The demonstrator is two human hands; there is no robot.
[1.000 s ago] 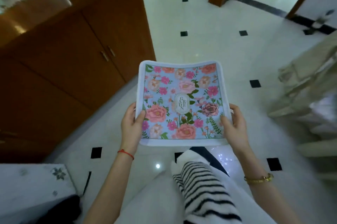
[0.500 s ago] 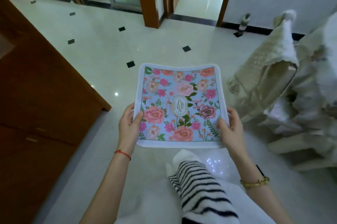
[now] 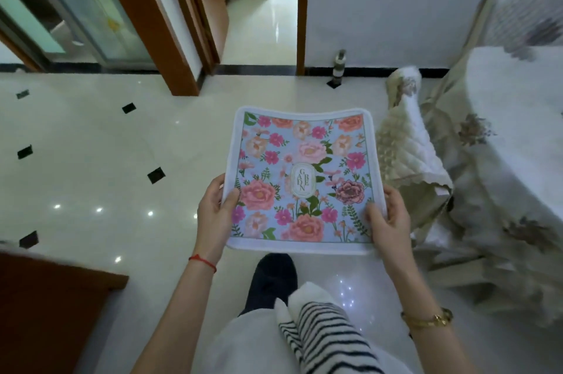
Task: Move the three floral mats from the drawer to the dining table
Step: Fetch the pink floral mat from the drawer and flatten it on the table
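Head view has swung off the wooden cabinet (image 3: pixel 45 312) toward the cloth-draped dining table (image 3: pixel 518 136) at right, floral mat (image 3: pixel 304 178) still flat over the floor, left hand (image 3: pixel 214 212) and right hand (image 3: pixel 388 221) clamped on its near side edges, so carrying is under way.

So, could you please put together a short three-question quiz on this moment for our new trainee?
1. True or false: the floral mat is gripped by both the left hand and the right hand.
2. Which lies to the person's right? A) the covered table B) the brown wooden cabinet C) the glass door
3. Fill in: the left wrist wears a ___ string.

Key: 1 true; 2 A; 3 red.
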